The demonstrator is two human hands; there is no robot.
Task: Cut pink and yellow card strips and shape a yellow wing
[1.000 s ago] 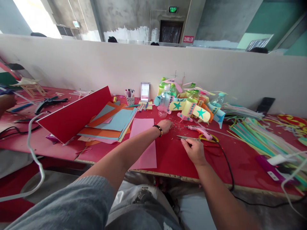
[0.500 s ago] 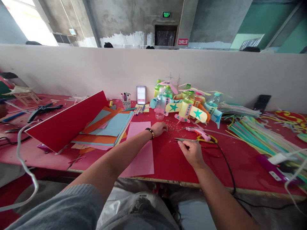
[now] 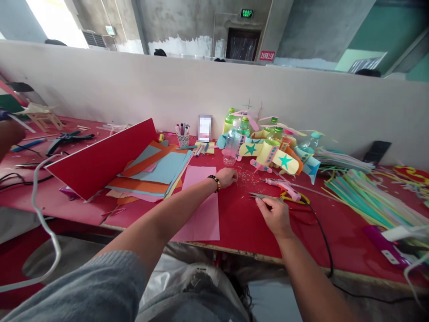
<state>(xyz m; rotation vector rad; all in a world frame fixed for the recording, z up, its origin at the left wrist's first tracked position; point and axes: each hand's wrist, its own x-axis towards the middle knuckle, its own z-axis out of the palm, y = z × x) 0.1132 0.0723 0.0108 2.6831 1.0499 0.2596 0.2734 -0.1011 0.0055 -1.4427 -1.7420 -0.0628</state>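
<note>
At the front edge of the table point(image 3: 248, 228), pink paper point(image 3: 203, 217) partly behind left forearm point(image 3: 174, 215), left hand point(image 3: 228, 177) curled near scraps point(image 3: 248, 179), contents hidden, right hand point(image 3: 276, 215) touching scissors point(image 3: 284, 196), grip unclear, handles partly covered by glue gun point(image 3: 284, 184).

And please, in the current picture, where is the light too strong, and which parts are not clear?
Head view: the bright patch at upper left is washed out; head view: the phone screen is pixelated, unreadable; head view: left hand and right hand look fairly sharp, but fingertip detail is too small.
</note>
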